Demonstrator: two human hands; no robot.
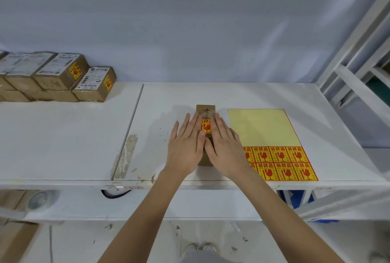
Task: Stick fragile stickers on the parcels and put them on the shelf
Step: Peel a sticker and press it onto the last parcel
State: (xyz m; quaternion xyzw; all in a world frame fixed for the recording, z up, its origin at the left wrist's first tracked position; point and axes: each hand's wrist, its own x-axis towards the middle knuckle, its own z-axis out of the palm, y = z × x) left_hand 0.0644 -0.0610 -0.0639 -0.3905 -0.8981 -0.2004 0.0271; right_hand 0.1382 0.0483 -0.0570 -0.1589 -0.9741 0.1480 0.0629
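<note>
The parcel (205,113) is a small brown cardboard box lying on the white table (84,136), near its front edge and roughly in the middle, with its long side running away from the person. Its far end shows bare cardboard with dark handwriting on it, and a yellow fragile sticker (206,127) printed in red, with a broken-glass symbol and red characters, sits on its top face. Both hands lie flat over the box: the left hand (185,146) covers its left side and the right hand (224,148) its right side, fingers straight and spread a little, pressing down on either side of the sticker, neither hand curled round anything. The thumbs meet over the near part of the box, hiding most of it. Just beside the parcel on the right lies the sticker sheet (263,127), pale yellow where stickers have been peeled off and with two rows of yellow-and-red stickers left along its near edge. At the far left of the table stands a stack of parcels (57,77) in brown cardboard with white shipping labels, two of which show the same yellow sticker on their sides.
</note>
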